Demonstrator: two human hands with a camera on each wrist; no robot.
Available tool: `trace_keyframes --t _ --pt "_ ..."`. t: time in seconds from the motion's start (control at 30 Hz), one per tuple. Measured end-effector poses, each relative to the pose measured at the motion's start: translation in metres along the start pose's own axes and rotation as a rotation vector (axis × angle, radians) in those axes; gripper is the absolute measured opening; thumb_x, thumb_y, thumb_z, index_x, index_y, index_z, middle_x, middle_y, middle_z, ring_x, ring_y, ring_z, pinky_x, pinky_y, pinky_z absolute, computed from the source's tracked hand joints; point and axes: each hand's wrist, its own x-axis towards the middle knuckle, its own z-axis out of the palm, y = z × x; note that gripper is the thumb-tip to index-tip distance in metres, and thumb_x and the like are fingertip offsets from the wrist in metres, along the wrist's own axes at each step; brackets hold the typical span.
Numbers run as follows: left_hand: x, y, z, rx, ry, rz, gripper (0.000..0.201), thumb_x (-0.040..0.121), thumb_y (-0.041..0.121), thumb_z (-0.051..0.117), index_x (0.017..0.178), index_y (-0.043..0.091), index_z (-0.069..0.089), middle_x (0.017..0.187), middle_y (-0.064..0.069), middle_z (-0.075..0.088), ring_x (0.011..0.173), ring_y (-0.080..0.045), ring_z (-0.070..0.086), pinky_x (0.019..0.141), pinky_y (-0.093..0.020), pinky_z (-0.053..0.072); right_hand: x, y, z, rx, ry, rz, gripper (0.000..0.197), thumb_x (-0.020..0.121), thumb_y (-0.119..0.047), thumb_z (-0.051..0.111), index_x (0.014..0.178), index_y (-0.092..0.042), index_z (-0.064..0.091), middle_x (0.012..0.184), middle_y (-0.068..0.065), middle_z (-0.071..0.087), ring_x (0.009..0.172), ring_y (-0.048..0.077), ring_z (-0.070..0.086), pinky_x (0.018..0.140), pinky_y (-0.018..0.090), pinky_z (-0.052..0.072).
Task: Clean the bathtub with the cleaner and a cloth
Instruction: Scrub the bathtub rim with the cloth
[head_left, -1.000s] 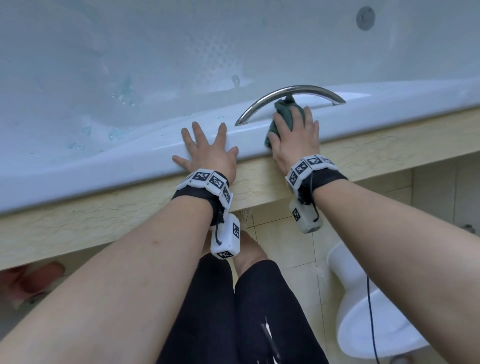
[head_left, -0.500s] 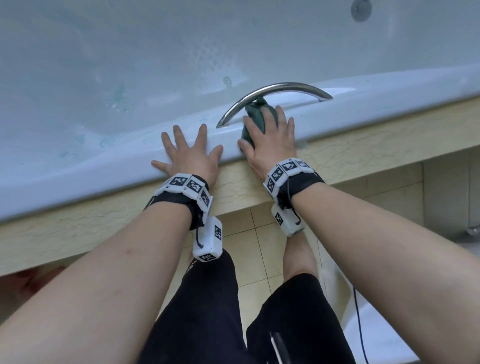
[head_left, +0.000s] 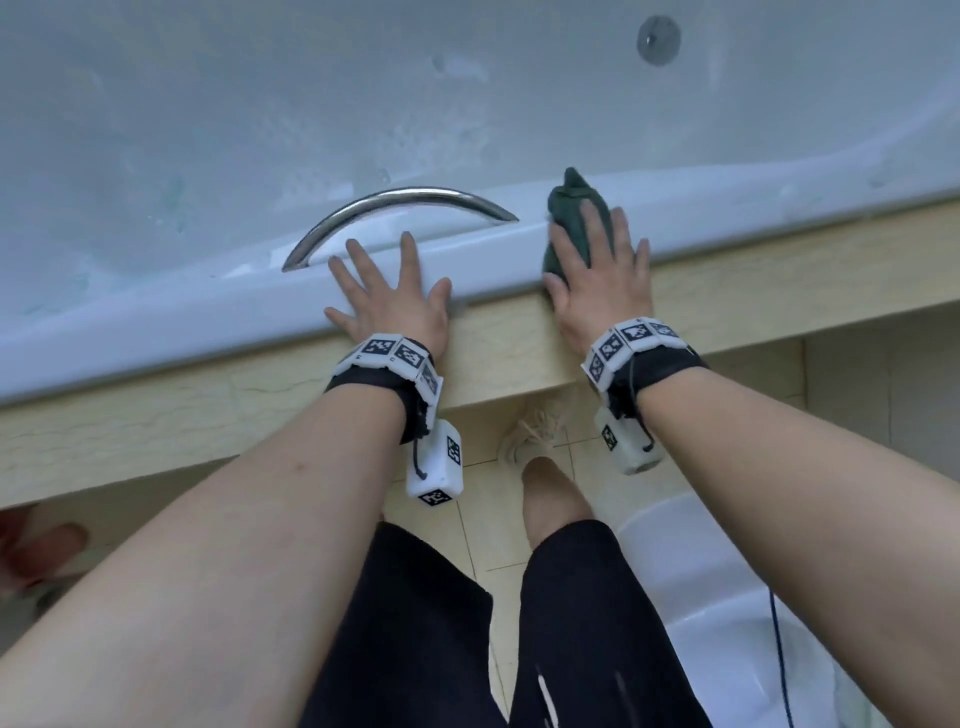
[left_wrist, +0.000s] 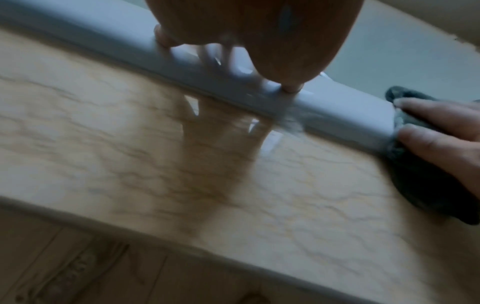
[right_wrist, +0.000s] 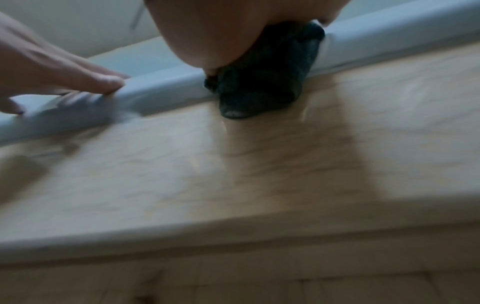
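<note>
Tub (head_left: 779, 208): rim runs across the head view, basin beyond it, all places here given relative to the grab bar (head_left: 400, 205) on that rim.

Hands:
- Right hand (head_left: 597, 275) lies just right of the bar's right end, fingers straight and flat on the cloth (head_left: 569, 208), pressing it onto the rim. Cloth is dark green, bunched, draped over the rim's outer edge down to the ledge (head_left: 779, 280). No curl round it visible from above; the right wrist view shows only the cloth (right_wrist: 262, 82) squashed under the palm.
- Left hand (head_left: 389, 296) rests directly below the bar, fingers spread, palm flat on the rim, holding nothing. Looks like bracing.

Progress (judgement): mid-wipe on the rim. Droplets and bluish film on the basin wall left of and beyond the bar suggest cleaner is already on and not yet wiped there. Rim right of the cloth and most of the basin likely remain. How much rim is done cannot be told.

Around:
- Round fitting (head_left: 658, 39) on the far wall, well right of and beyond the bar.
- White fixture (head_left: 701, 571) on the floor, well below-right of the bar.
- Cleaner bottle not in view.

In the way: the bar itself; the cloth must go under or round it to reach the rim strip beneath. The left hand covers rim below the bar.
</note>
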Motion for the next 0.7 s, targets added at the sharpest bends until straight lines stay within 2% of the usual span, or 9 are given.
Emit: trace_keyframes --t 0.1,0.17,0.23,0.37,0.47,0.57,0.7 --pt "-0.006 0.039 0.011 -0.03 0.007 -0.012 0.06 0.099 0.053 0.028 0.152 0.04 0.002 0.158 -0.011 -0.022 0.144 -0.033 -0.023 0.111 -0.064 0.003 0.005 0.056 -0.01 -0.006 -0.003 0.088 0.056 0.098 -0.045 0.031 0.15 -0.032 0.015 0.159 0.002 -0.002 0.145 0.031 -0.005 0.115 0.056 0.005" --pt "-0.007 0.052 0.015 -0.049 0.021 -0.037 0.059 0.1 0.052 0.027 0.152 0.04 0.003 0.158 -0.012 -0.022 0.144 -0.033 -0.022 0.112 -0.064 0.003 0.009 0.065 -0.012 -0.014 -0.01 0.087 0.056 0.098 -0.044 0.03 0.15 -0.03 0.014 0.159 0.003 -0.001 0.145 0.033 -0.006 0.115 0.056 0.003" --pt "-0.008 0.055 0.017 -0.055 0.031 -0.047 0.058 0.1 0.051 0.028 0.152 0.04 0.004 0.158 -0.011 -0.021 0.145 -0.032 -0.021 0.112 -0.063 0.003 0.012 0.051 -0.012 -0.001 -0.008 0.031 0.057 0.098 -0.043 0.029 0.15 -0.028 0.012 0.159 0.005 -0.002 0.144 0.035 -0.007 0.114 0.056 0.001" --pt "-0.011 0.044 0.014 -0.009 0.063 -0.005 0.059 0.1 0.049 0.033 0.152 0.038 0.009 0.161 -0.009 -0.009 0.147 -0.03 -0.013 0.113 -0.061 0.008 0.008 -0.008 -0.007 -0.002 -0.049 -0.243 0.056 0.098 -0.043 0.028 0.15 -0.03 0.011 0.159 0.002 -0.005 0.145 0.033 -0.01 0.113 0.055 -0.004" --pt "-0.011 0.039 0.01 0.013 0.079 0.011 0.059 0.099 0.049 0.035 0.152 0.037 0.012 0.161 -0.007 0.0 0.147 -0.029 -0.009 0.113 -0.059 0.012 0.009 -0.02 -0.006 0.031 -0.067 -0.263 0.055 0.099 -0.042 0.029 0.15 -0.033 0.012 0.159 -0.001 -0.004 0.145 0.029 -0.009 0.113 0.054 -0.004" --pt "-0.011 0.044 0.01 -0.01 0.054 -0.019 0.06 0.099 0.05 0.034 0.152 0.037 0.01 0.161 -0.007 -0.004 0.147 -0.029 -0.013 0.114 -0.06 0.01 0.014 0.011 -0.01 0.032 -0.049 -0.202 0.054 0.098 -0.042 0.03 0.149 -0.034 0.014 0.159 -0.002 -0.002 0.145 0.027 -0.007 0.113 0.055 -0.002" --pt "-0.013 0.059 0.013 -0.026 0.013 -0.05 0.061 0.098 0.053 0.034 0.151 0.041 0.006 0.16 -0.008 -0.013 0.145 -0.034 -0.019 0.112 -0.062 0.01 0.026 0.082 -0.022 0.065 0.015 0.028 0.052 0.097 -0.042 0.028 0.147 -0.032 0.022 0.158 0.001 0.008 0.145 0.028 0.0 0.114 0.056 0.003"
